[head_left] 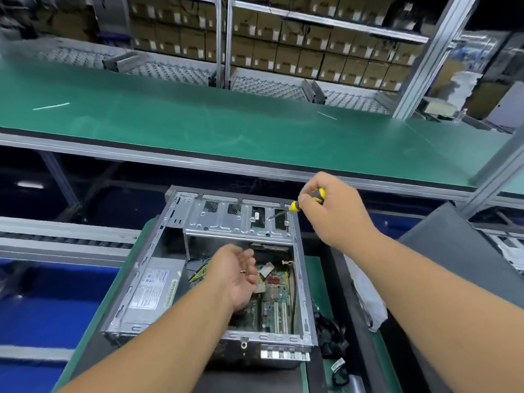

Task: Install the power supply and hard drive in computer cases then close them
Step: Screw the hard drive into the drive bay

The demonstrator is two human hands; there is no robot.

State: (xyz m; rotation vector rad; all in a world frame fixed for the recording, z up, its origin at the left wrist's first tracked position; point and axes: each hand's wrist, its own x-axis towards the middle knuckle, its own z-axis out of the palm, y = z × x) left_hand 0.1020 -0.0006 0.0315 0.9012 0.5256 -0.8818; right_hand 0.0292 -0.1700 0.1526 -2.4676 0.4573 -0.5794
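Gripping a yellow-and-black screwdriver [304, 201], the right hand [331, 211] curls its fingers round the handle and sets the tip against the drive cage [238, 219] at the far end of the open computer case [209, 279]. The left hand [241, 275] hovers palm-up over the middle of the case, fingers loosely bent, with a small screw [243, 271] lying on them. A power supply [151, 292] sits in the case's left side, the circuit board [276, 299] to its right. Beyond the case runs a green conveyor belt [226, 123].
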